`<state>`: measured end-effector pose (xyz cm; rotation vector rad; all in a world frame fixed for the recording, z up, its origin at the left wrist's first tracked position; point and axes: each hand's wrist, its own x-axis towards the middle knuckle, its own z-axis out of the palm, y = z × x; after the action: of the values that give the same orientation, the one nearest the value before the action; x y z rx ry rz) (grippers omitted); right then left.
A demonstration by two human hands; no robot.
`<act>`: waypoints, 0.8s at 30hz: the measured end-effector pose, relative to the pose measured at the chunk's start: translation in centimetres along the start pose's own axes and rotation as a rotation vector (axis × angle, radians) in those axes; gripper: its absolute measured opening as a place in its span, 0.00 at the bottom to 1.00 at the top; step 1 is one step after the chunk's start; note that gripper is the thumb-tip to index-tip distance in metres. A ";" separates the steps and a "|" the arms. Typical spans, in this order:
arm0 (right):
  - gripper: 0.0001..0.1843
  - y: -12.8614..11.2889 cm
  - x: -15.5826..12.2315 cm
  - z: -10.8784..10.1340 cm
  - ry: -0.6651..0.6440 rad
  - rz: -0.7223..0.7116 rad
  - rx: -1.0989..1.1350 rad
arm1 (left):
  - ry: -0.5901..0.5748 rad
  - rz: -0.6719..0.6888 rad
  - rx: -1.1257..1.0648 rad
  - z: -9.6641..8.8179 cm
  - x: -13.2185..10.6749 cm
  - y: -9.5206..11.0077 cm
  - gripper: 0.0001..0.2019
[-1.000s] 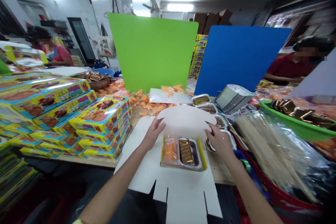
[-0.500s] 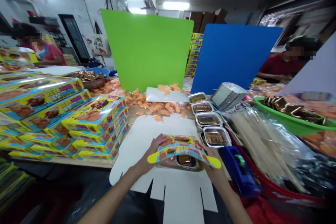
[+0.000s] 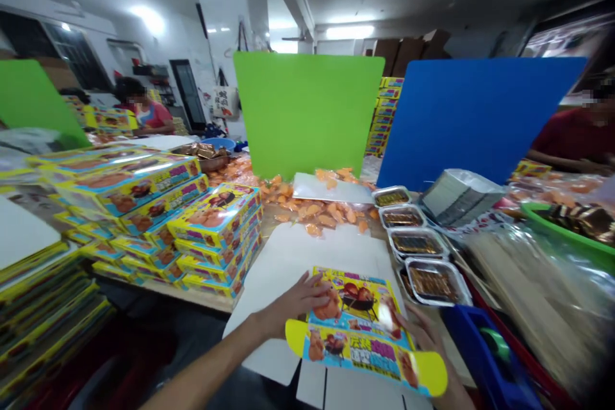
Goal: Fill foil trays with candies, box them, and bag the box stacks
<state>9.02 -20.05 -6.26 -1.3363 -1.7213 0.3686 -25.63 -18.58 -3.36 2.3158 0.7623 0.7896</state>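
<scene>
A printed yellow-and-blue cardboard box (image 3: 360, 307) lies in front of me with its lid down over the top. Its front flap, with rounded yellow ends, sticks out toward me. My left hand (image 3: 293, 304) rests at the box's left edge, fingers stretched and apart on the lid. Along the right edge lies my right hand (image 3: 425, 333), its fingers extended against the side and partly hidden by the flap. Beneath the box are white unfolded carton blanks (image 3: 288, 250). Whatever is inside the box is covered by the lid.
Stacked finished boxes (image 3: 216, 218) stand at left. Foil trays with brown packets (image 3: 435, 282) line the right, beside a blue tape dispenser (image 3: 494, 359) and bundled wooden sticks (image 3: 519, 282). Orange packets (image 3: 321, 211) lie behind, before green (image 3: 307, 115) and blue panels (image 3: 471, 122). Co-workers sit at both sides.
The lid, arched with the foil tray showing beneath, has come down flat over the box. My left fingers have spread out on it. The view has turned slightly left.
</scene>
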 end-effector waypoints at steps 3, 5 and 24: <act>0.19 -2.7 0.8 -0.6 -0.100 0.107 0.221 | 0.085 -0.024 -0.220 -1.2 -0.2 1.8 0.30; 0.21 -4.9 1.4 -0.8 -0.181 0.288 0.368 | 0.127 -0.229 -0.492 -1.7 0.2 2.6 0.28; 0.32 -10.7 8.3 -5.5 -0.562 0.335 0.372 | 0.352 -0.715 -0.875 -1.8 4.3 2.2 0.18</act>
<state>6.68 -18.16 8.07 -1.3100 -1.7383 1.2921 -23.27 -16.65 0.76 1.0379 1.0325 0.9329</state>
